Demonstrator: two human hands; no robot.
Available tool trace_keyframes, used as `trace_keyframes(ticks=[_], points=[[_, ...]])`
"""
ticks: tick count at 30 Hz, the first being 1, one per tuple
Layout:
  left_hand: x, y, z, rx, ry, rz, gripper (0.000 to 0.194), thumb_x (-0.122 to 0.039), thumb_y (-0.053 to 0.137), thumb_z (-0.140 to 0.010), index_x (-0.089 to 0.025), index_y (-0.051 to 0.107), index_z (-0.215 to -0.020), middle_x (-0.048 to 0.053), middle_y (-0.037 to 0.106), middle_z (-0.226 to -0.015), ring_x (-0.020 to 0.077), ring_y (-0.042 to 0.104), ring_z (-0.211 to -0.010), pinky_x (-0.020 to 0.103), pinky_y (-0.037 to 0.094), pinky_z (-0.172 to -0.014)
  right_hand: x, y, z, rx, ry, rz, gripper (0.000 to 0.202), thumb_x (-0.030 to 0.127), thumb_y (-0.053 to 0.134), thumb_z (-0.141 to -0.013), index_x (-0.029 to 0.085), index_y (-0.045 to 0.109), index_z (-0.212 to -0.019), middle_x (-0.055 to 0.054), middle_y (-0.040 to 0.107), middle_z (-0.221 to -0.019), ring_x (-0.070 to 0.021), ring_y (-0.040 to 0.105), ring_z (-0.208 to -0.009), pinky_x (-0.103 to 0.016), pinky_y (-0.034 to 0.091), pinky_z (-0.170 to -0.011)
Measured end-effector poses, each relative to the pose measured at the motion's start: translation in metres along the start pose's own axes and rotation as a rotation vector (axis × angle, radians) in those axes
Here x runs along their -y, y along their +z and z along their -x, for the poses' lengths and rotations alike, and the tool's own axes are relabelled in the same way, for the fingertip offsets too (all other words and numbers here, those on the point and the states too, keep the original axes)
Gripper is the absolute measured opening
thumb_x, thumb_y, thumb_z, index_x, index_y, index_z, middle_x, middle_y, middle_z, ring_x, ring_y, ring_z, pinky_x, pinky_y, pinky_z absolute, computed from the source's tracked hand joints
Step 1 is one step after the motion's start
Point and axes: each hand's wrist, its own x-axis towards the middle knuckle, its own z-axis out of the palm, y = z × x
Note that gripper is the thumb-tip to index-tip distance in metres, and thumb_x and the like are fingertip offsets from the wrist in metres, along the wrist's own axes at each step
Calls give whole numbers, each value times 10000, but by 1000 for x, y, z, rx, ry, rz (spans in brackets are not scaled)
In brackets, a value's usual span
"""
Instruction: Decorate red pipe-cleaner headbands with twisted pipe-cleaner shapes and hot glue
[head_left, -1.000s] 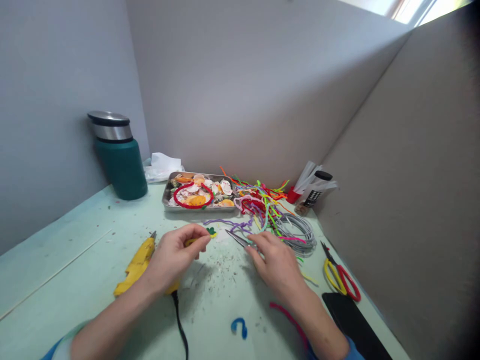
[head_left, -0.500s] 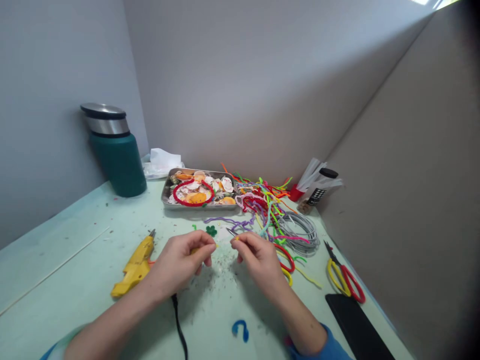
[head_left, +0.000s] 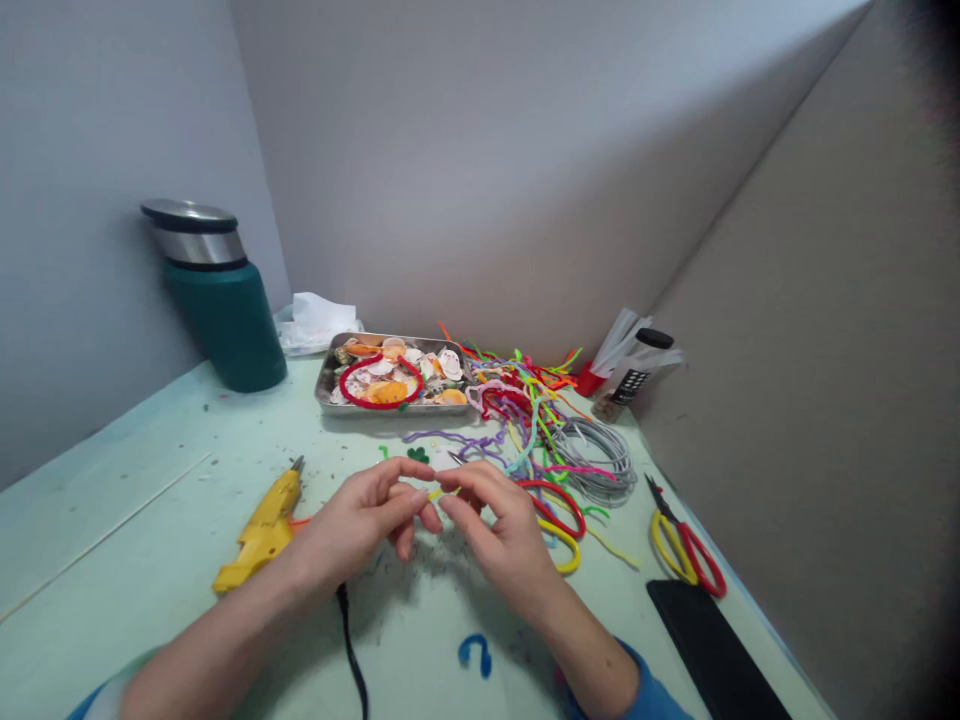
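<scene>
Yellow and fuzzy, a short strip [head_left: 434, 494] is pinched at the fingertips of the left hand [head_left: 375, 508], above the table [head_left: 420, 660]; its full shape is hidden. The right hand [head_left: 499, 520] is half curled beside it, fingertips close, and whether the strip is also gripped there cannot be told. A green piece [head_left: 418, 455] is already formed into rounded lobes, and a blue piece [head_left: 475, 652] is bent into a hook; both lie apart from the yellow strip, unjoined to it.

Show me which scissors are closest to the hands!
The nearer scissors are at the right hand, partly hidden by it; the other pair lies by the flat black thing.
</scene>
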Motion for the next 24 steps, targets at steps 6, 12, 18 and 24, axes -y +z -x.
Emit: trace_keyframes(ticks=[6, 12, 18, 24], points=[[-5, 3, 1, -73, -65, 16, 350, -450, 456, -859, -145, 513, -1020, -25, 597, -516, 106, 519, -451, 222, 392, -511, 1, 5, 2, -24, 20, -37, 144, 137, 513, -860, 176, 611, -762, -5, 580, -735, -129, 544, -704, -248, 415, -649], [-13, 0, 4, -96, -25, 68, 226, -364, 518, -832, -163, 523, -936, 26, 674, -776, 97, 545, -511, 253, 448, -575, -4, 2, 2, -79, 113, -38, 146, 197, 510, -863, 176, 563, -728, 8, 517, -688, -124, 494, -627, -248, 376, -572], [-7, 1, 1, -202, 67, -212, 231, -374, 601, -767, -176, 549, -874, 7, 661, -735, 113, 557, -542, 239, 421, -562, -2, 3, 3, -106, 89, -36, 150, 193, 494, -865, 179, 541, -723, 9, 503, -692, -122, 484, -625, -248, 369, -567], [-3, -1, 2, -283, 128, -497, 220, -390, 530, -808, -185, 602, -773, -18, 630, -652, 123, 560, -535, 227, 399, -530, 1, 2, 5, -136, -31, -12, 146, 158, 504, -857, 175, 527, -714, 3, 509, -705, -123, 484, -652, -252, 373, -591]])
